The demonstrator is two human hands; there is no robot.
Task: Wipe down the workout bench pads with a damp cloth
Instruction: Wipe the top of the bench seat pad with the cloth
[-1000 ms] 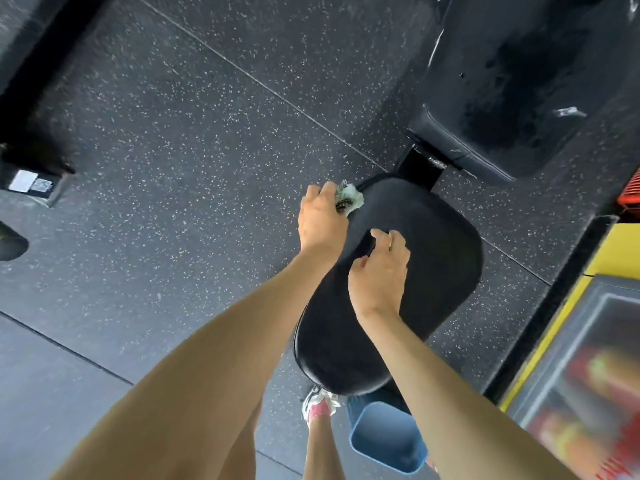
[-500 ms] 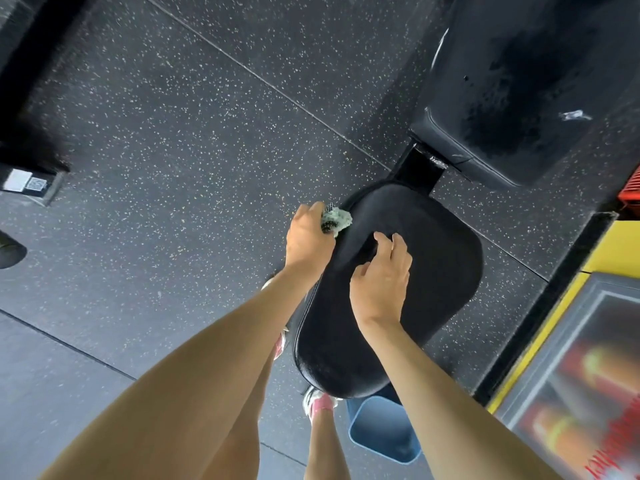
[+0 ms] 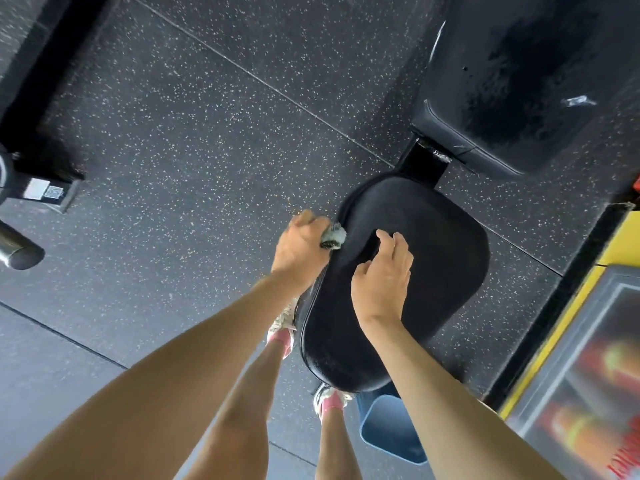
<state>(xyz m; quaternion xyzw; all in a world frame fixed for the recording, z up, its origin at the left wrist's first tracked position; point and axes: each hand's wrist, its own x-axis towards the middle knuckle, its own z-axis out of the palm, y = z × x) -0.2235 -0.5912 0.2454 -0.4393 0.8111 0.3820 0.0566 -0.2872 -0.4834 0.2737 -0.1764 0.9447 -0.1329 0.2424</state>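
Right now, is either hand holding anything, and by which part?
The left hand grips the pale green wadded cloth by its bulk, one end poking out. The right hand only rests on the black oval seat pad.

Most of cloth hidden in left hand, back pad cut off at top, yellow case blurred

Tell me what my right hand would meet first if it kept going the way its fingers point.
The right hand rests on the seat pad, so it would slide along that surface. Past the pad's far edge, the black frame bracket looks next, though depth is unclear.
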